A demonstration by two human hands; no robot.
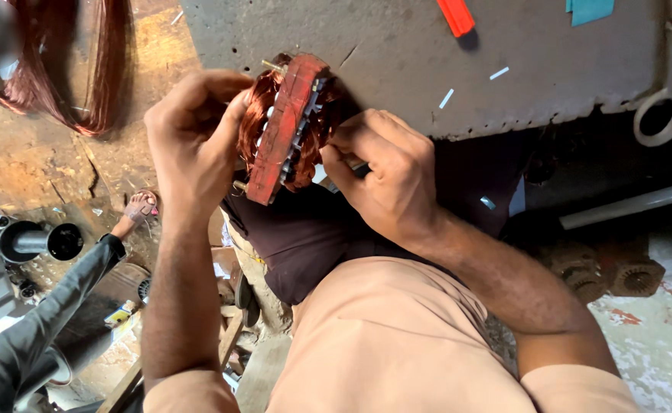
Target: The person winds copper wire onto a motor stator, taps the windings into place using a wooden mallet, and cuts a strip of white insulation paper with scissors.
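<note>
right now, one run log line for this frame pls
left hand: grips red stator core | right hand: presses copper windings | held over grey workbench | another person's foot lower left

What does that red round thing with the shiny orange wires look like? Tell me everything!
The red round thing is a flat metal ring, painted a worn red, seen nearly edge-on and tilted. Bundles of copper-coloured wire loop out of both faces, with pale strips tucked into its slots. Thin pins stick out at its top and bottom. It is held in the air before a grey workbench. The left hand grips one side and the right hand presses the other.
</note>
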